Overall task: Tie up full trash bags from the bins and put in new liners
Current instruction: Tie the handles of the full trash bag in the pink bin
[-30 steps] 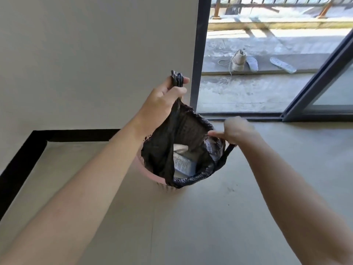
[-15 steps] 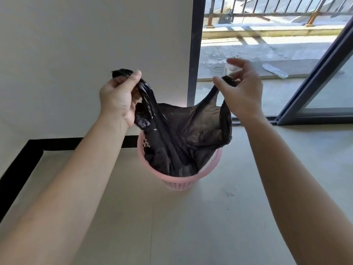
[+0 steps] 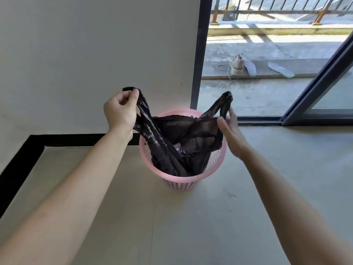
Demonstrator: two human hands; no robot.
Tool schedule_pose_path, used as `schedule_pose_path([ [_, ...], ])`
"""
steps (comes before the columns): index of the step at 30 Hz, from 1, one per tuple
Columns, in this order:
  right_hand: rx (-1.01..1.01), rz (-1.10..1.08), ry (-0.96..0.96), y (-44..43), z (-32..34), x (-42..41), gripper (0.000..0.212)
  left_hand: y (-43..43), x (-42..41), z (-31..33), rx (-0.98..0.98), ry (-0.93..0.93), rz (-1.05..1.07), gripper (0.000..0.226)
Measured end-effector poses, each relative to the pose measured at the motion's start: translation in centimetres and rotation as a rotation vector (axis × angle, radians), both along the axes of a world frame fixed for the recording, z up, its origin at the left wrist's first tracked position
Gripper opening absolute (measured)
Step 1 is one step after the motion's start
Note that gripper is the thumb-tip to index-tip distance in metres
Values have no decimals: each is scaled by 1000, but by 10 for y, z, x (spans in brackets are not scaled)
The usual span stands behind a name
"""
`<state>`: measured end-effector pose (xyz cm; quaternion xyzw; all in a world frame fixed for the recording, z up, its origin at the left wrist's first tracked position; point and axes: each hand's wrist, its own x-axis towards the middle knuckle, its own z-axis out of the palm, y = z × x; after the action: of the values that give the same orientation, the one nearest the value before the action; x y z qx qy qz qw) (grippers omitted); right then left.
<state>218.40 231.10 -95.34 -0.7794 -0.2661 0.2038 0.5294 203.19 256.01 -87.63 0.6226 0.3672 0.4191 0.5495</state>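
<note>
- Pinching one handle loop of the black trash bag (image 3: 183, 142), the left hand (image 3: 119, 111) is curled shut, thumb and fingers pressed together on the plastic, with the tip of the loop poking out above the knuckles.
- From that hand the handle runs down and to its right as a twisted strip into the body of the bag.
- The right hand (image 3: 230, 134) is half spread, palm turned toward the bag; its thumb and fingers sit on either side of the other handle loop, low on the strap, and whether they truly grip it or only touch it cannot be told.
- That second loop stands up above the right hand's fingertips.
- The bag hangs between the two hands, its mouth pulled wide and its lower part down inside the pink bin (image 3: 181, 178), below and between both hands.
- The bin is a perforated plastic basket standing upright on the pale floor (image 3: 191, 226); its far rim shows behind the bag, just below the level of the hands.
- Beyond the left hand is a plain wall (image 3: 95, 54) with a black skirting band at its foot.
- Beyond the right hand an open sliding door (image 3: 313, 88) gives onto a concrete balcony (image 3: 257, 92), where a shoe (image 3: 236, 66) and two insoles (image 3: 280, 69) lie well away from the hands.
</note>
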Motion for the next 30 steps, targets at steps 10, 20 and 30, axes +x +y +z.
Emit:
schedule_pose_path([
  [10,-600,-5,-590,31,-43,-2,111,-47,-10,-82,307,336,-110,138],
  [20,139,-94,-147,65,3,-33,11,-20,26,-53,-310,-132,-157,27],
  [30,-11,222,-357,63,15,-33,27,-38,23,-29,-418,-5,-660,29],
])
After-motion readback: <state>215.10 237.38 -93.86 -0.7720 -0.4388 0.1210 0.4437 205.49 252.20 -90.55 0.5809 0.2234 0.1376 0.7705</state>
